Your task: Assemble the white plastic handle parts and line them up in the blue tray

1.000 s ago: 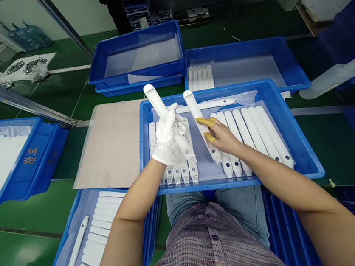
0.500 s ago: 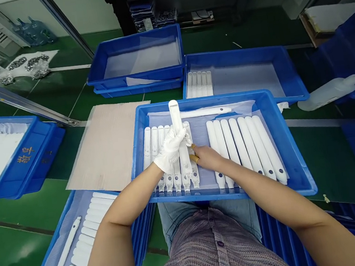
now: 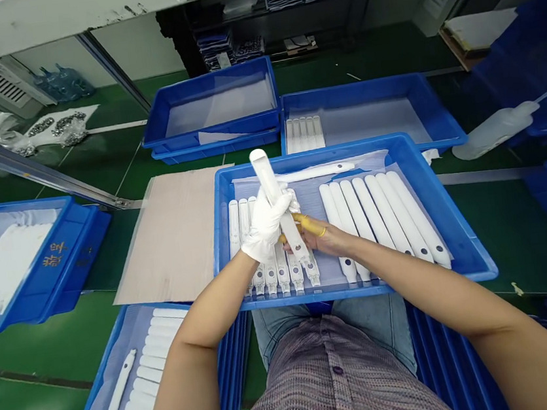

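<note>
Closed around a white piece (image 3: pixel 266 175), the gloved left hand (image 3: pixel 264 224) holds it slantwise, one end up and away from the body, the other down and rightward. Near that lower end is the right hand (image 3: pixel 325 237) (yellow cots (image 3: pixel 312 225) on its fingers), its fingers partly behind the piece; whether they pinch is unclear. Below lies the left row (image 3: pixel 271 279), inside the tray (image 3: pixel 453 217).

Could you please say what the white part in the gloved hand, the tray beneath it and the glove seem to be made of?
White part: probably smooth, semi-gloss plastic, given its rounded, moulded-looking end; coated metal is possible.
Tray: likely semi-gloss plastic, from its even blue and rounded corners.
Glove: thin, matt, wrinkled at the wrist; fabric or rubber, I cannot tell.
</note>
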Motion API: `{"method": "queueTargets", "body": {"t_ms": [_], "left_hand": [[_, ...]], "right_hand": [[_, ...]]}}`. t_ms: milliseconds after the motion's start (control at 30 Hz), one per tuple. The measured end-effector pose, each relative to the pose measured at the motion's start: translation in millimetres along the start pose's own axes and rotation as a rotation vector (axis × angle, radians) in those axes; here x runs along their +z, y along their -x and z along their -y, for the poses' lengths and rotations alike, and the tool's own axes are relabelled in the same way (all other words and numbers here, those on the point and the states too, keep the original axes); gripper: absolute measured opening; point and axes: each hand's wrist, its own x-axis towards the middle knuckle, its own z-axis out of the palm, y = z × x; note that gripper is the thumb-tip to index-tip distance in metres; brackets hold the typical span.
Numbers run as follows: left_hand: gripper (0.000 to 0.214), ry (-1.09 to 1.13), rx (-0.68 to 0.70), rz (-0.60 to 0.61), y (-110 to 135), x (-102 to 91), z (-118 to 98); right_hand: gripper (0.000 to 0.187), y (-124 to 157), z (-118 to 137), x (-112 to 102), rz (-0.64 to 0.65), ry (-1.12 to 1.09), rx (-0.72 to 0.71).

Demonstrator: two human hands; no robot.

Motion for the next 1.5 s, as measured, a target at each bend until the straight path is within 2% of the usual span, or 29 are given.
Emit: {"method": "queueTargets", "body": {"t_ms": [67,200,300,400,467,533,567,600,667,767,833,933,1033,1100,1167,1233,1333,1500], "left_hand": [[0.050,-0.044,0.101,-0.057,-4,-8.5,-8],[0.044,-0.046,0.345,-0.261,-8,-27.5,-22],[0.054,-0.078,0.312,-0.391,-7,-34.1,-27],[0.065,-0.048,0.204,-0.416,-9,-37.7,-28],[0.066,-0.027,0.137,-0.399,-15,-41.8,-24],[0.054,-0.125,0.110,-0.349,-20,-46.3,-14],[0.046,-0.223,0.116,-0.304,-22,-47.9,-7],[0.040,-0.349,0.124,-0.233,-23,-48.8,2],[0.043,-0.634,0.142,-0.016,-24,-48.3,23],[0.058,-1.035,0.174,0.254,-28,-46.2,51],[0.066,-1.254,0.191,0.323,-33,-46.4,62],[0.073,-1.460,0.183,0.353,-40,-47.8,66],[0.077,-1.589,0.230,0.336,-36,-44.2,66],[0.076,-1.644,0.273,0.386,-27,-38.0,68],[0.075,-1.666,0.278,0.492,-15,-30.9,72],[0.077,-1.676,0.246,0.575,-6,-26.3,76],[0.081,-1.671,0.204,0.606,2,-28.8,78],[0.085,-1.531,0.138,0.685,2,-38.4,69]], "right_hand": [[0.053,3,-1,9,-0.039,0.107,-0.054],[0.045,10,6,23,-0.116,0.742,-0.063],[0.051,17,15,24,-0.077,1.070,-0.038],[0.056,27,21,14,-0.028,1.060,-0.049],[0.058,35,21,1,-0.089,0.991,-0.085],[0.062,43,19,-13,-0.233,0.963,-0.041],[0.064,46,18,-20,-0.298,0.967,0.035],[0.066,48,18,-26,-0.346,0.975,0.136],[0.066,48,17,-33,-0.378,0.996,0.334],[0.066,42,16,-31,-0.322,1.048,0.473],[0.067,38,13,-24,-0.250,1.126,0.500],[0.069,35,8,-13,-0.150,1.212,0.503],[0.064,32,10,-20,-0.109,1.236,0.483],[0.046,25,19,-39,-0.145,1.271,0.459],[0.035,12,29,-66,-0.248,1.316,0.420],[0.039,-4,35,-93,-0.358,1.348,0.357],[0.039,-25,30,-120,-0.435,1.356,0.302],[0.043,-37,17,-127,-0.532,1.344,0.276]]}}
